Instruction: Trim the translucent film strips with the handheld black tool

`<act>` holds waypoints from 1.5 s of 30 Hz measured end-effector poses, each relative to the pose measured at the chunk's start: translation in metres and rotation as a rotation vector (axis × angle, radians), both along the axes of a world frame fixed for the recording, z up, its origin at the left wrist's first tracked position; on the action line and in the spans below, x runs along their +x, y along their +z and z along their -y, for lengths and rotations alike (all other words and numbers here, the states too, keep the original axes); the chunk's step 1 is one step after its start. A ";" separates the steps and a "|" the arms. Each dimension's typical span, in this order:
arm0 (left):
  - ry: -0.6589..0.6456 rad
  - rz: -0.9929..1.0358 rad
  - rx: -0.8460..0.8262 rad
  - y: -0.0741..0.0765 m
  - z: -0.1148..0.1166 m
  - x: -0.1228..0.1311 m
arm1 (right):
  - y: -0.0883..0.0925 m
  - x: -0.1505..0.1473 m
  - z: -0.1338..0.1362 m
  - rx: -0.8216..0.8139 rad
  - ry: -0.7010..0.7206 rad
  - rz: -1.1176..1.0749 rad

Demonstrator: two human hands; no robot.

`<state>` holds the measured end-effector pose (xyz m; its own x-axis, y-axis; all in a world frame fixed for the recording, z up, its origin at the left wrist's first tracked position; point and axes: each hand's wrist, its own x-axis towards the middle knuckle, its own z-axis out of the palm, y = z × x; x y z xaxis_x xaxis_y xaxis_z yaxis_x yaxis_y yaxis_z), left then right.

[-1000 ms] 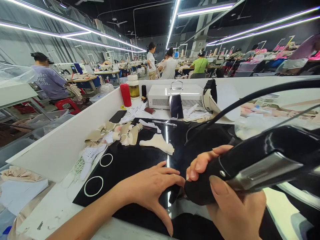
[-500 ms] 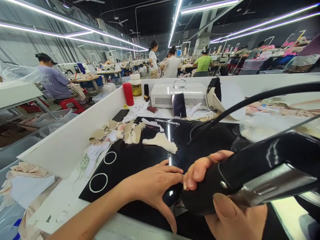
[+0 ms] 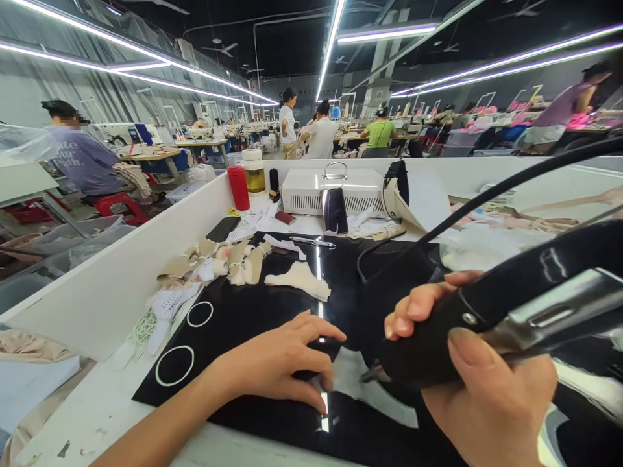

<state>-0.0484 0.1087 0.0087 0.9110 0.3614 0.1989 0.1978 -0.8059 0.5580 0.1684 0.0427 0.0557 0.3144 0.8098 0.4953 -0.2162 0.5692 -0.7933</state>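
Observation:
My right hand (image 3: 491, 383) is wrapped round a thick black corded hand tool (image 3: 549, 279) with a shiny metal lever, my thumb along its near side. Its narrow metal tip (image 3: 372, 374) is at a thin, pale, curved fabric piece (image 3: 384, 399) over the glossy black board (image 3: 243, 350). Just left of that fabric is my left hand (image 3: 292, 363), fingers apart and bent, fingertips by its left edge; whether they touch it I cannot tell. Farther back on the board lies a cream fabric piece (image 3: 302, 280).
Cream cut pieces (image 3: 243, 263) and scraps are heaped left. Behind stand a white vented box (image 3: 306, 191), a phone (image 3: 334, 211), a red cup (image 3: 238, 188) and a yellowish jar (image 3: 254, 174). The tool's black cable (image 3: 467, 204) arches across the right. Co-workers sit and stand beyond the low white wall.
My right hand and the tool have moved right, away from my left hand. The pale fabric piece now shows between them. My left fingers are more bent, and the view has shifted slightly.

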 end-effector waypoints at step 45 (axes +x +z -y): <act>0.425 -0.162 -0.208 0.006 0.064 0.038 | -0.016 -0.002 0.005 -0.025 0.122 -0.018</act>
